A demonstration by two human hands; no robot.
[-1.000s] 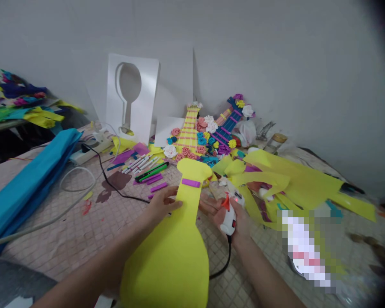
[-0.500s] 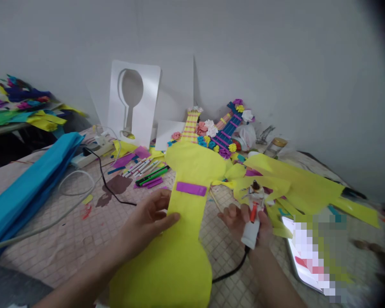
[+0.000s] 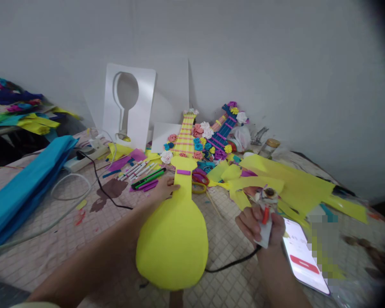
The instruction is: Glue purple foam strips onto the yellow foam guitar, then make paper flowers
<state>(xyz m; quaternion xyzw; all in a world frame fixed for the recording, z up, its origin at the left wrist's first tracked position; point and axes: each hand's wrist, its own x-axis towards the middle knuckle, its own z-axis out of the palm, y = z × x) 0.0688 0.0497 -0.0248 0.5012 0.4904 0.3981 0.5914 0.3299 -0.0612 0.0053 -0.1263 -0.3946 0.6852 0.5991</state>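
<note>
A yellow lute-shaped cutout (image 3: 173,244) with a round body and narrow neck lies in the middle, over the table. Across its neck sits a purple strip (image 3: 183,172). My left hand (image 3: 164,188) is closed on the left edge of the neck, with the thumb on top and the other fingers partly hidden. On the right, my right hand (image 3: 259,224) is wrapped around a white glue gun (image 3: 265,231) with a red trigger, a stained dark nozzle and a black cord. The nozzle points away from me, apart from the cutout.
Behind the cutout stand flower-trimmed paper instruments (image 3: 186,137). Markers (image 3: 136,170) and a green cutter (image 3: 148,179) lie left of the neck, scissors (image 3: 199,187) right. Yellow sheets (image 3: 295,182) and a lit phone (image 3: 304,261) are right; a blue roll (image 3: 28,179) lies left.
The cutout has gone down and away from me, so its whole round body shows. My left hand moved forward with it. My right hand shifted right with the glue gun.
</note>
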